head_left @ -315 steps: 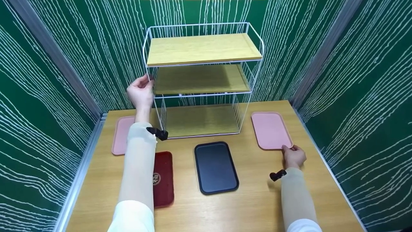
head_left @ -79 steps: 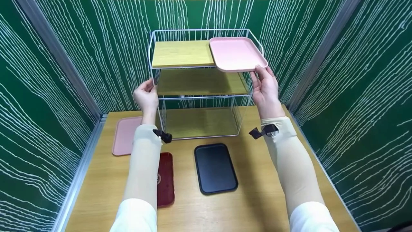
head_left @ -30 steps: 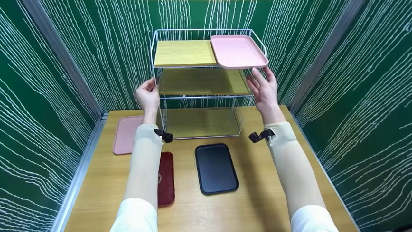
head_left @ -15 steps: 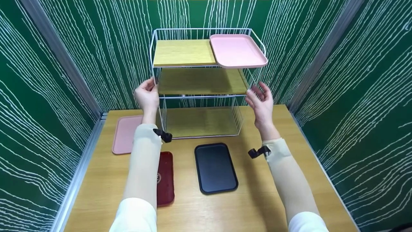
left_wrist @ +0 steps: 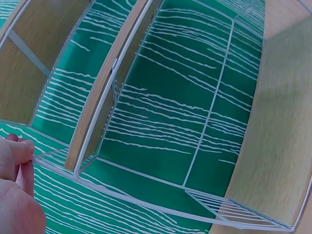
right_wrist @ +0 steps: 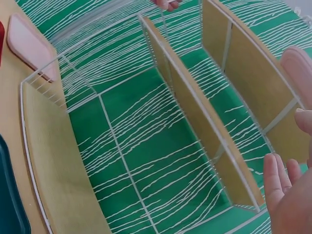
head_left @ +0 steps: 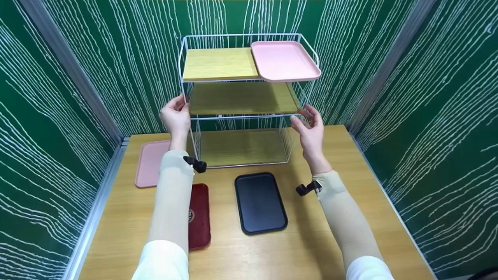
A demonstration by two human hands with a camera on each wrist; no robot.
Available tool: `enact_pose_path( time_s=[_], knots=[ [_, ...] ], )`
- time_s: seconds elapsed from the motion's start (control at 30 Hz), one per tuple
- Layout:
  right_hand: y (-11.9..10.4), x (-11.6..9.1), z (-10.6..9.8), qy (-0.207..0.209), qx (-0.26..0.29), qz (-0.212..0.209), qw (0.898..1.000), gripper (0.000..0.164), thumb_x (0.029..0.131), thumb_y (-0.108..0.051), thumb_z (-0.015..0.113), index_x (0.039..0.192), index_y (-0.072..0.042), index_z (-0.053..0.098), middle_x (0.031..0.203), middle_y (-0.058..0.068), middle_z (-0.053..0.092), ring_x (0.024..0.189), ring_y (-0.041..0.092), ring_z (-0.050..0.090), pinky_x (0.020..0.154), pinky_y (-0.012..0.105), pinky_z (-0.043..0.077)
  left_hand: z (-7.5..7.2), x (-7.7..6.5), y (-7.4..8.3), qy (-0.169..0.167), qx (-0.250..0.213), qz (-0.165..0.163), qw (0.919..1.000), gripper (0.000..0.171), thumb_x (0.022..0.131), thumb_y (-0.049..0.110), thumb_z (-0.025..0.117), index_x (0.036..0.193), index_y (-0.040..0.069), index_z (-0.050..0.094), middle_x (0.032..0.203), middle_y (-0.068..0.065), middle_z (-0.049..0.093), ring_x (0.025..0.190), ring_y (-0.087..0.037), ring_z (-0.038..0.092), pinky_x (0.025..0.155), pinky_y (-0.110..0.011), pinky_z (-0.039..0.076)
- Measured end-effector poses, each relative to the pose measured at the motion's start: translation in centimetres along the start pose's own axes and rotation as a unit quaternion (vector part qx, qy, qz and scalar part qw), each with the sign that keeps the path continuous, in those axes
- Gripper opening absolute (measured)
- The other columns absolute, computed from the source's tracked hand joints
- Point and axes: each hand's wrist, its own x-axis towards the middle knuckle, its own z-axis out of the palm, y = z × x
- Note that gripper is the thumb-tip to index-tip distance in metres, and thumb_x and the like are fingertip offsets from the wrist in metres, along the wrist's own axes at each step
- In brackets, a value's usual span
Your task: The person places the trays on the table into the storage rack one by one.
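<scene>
A three-tier wire shelf rack (head_left: 221,64) with wooden boards stands at the back of the table. My left hand (head_left: 176,118) pinches its left front wire; the left wrist view also shows thumb and fingers of this hand (left_wrist: 19,187) closed on the wire. A pink tray (head_left: 286,60) lies on the right half of the top board, its front edge jutting past the rack. Below it, my right hand (head_left: 312,130) hovers by the right end of the middle board. In the right wrist view, this hand (right_wrist: 295,195) has thumb and fingers apart, holding nothing.
On the wooden table (head_left: 241,258) lie a black tray (head_left: 261,203) in front of the rack, a dark red tray (head_left: 200,217) partly under the left forearm, and another pink tray (head_left: 151,163) at left. Green patterned walls (head_left: 439,116) enclose the table.
The pink tray from the table's right went up onto the top board in my right hand. That hand has let go and dropped to the middle board's height. My left hand keeps its hold.
</scene>
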Motion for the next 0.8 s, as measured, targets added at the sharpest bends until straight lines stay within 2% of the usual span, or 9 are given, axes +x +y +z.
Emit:
enact_pose_path(
  time_s=[0.07, 0.27, 0.4, 0.5, 0.57, 0.7, 0.8],
  knots=[
    [0.0, -0.2, 0.1, 0.001, -0.009, -0.018, 1.000, 0.065, 0.097, -0.008, 0.080, 0.153, -0.003, 0.049, 0.147, 0.029, 0.055, 0.120, 0.036, 0.065, 0.096, 0.036, 0.061, 0.0, 0.0, 0.0, 0.002, -0.002, 0.000, 1.0000, 0.031, 0.095, -0.012, 0.074, 0.122, 0.003, 0.079, 0.122, -0.015, 0.078, 0.114, -0.029, 0.074, 0.097, -0.026, 0.060],
    [1.0, -2.2, -0.2, -0.022, -0.073, -0.059, 0.995, 0.067, 0.092, 0.005, 0.080, 0.150, 0.009, 0.048, 0.138, 0.026, 0.061, 0.121, 0.053, 0.061, 0.097, 0.035, 0.060, -0.1, -0.1, 0.0, 0.001, -0.005, -0.005, 1.0000, 0.031, 0.096, -0.009, 0.075, 0.122, 0.006, 0.080, 0.122, -0.014, 0.078, 0.110, -0.021, 0.075, 0.097, -0.025, 0.059],
    [1.4, -4.3, -0.6, -0.043, -0.120, -0.059, 0.990, 0.061, 0.091, 0.006, 0.081, 0.145, 0.009, 0.054, 0.136, 0.023, 0.065, 0.117, 0.050, 0.065, 0.094, 0.034, 0.062, -0.1, -0.1, -0.1, 0.001, -0.019, -0.006, 0.9998, 0.031, 0.095, -0.011, 0.074, 0.121, 0.005, 0.080, 0.124, -0.018, 0.076, 0.112, -0.024, 0.075, 0.097, -0.024, 0.059],
    [2.4, -5.6, -1.2, -0.058, -0.151, -0.046, 0.986, 0.059, 0.091, 0.005, 0.082, 0.144, 0.008, 0.056, 0.138, 0.025, 0.065, 0.115, 0.042, 0.068, 0.096, 0.040, 0.062, -0.2, 0.0, -0.1, 0.001, -0.024, -0.008, 0.9997, 0.032, 0.095, -0.012, 0.073, 0.121, 0.005, 0.079, 0.124, -0.019, 0.076, 0.114, -0.029, 0.074, 0.096, -0.024, 0.059],
    [3.3, -6.4, -1.7, -0.065, -0.162, -0.036, 0.984, 0.059, 0.091, 0.005, 0.082, 0.143, 0.009, 0.056, 0.138, 0.026, 0.065, 0.114, 0.040, 0.069, 0.099, 0.049, 0.061, -0.2, 0.0, -0.2, -0.001, -0.025, -0.009, 0.9997, 0.032, 0.095, -0.012, 0.073, 0.122, 0.005, 0.079, 0.125, -0.019, 0.076, 0.116, -0.030, 0.073, 0.097, -0.024, 0.059],
    [5.7, -7.7, -2.9, -0.076, -0.167, -0.022, 0.983, 0.058, 0.089, 0.008, 0.082, 0.141, 0.013, 0.056, 0.136, 0.029, 0.065, 0.113, 0.048, 0.068, 0.100, 0.068, 0.054, -0.1, 0.1, -0.2, -0.001, -0.019, -0.004, 0.9998, 0.032, 0.096, -0.012, 0.073, 0.123, 0.004, 0.079, 0.125, -0.017, 0.076, 0.115, -0.029, 0.073, 0.097, -0.025, 0.059],
    [8.2, -8.5, -4.0, -0.082, -0.174, -0.010, 0.981, 0.057, 0.088, 0.011, 0.081, 0.139, 0.014, 0.057, 0.135, 0.030, 0.065, 0.114, 0.054, 0.066, 0.099, 0.069, 0.055, 0.0, 0.1, -0.3, 0.005, -0.011, 0.006, 0.9999, 0.032, 0.095, -0.013, 0.073, 0.123, 0.001, 0.078, 0.122, -0.017, 0.077, 0.114, -0.031, 0.074, 0.097, -0.025, 0.059]
  ],
)
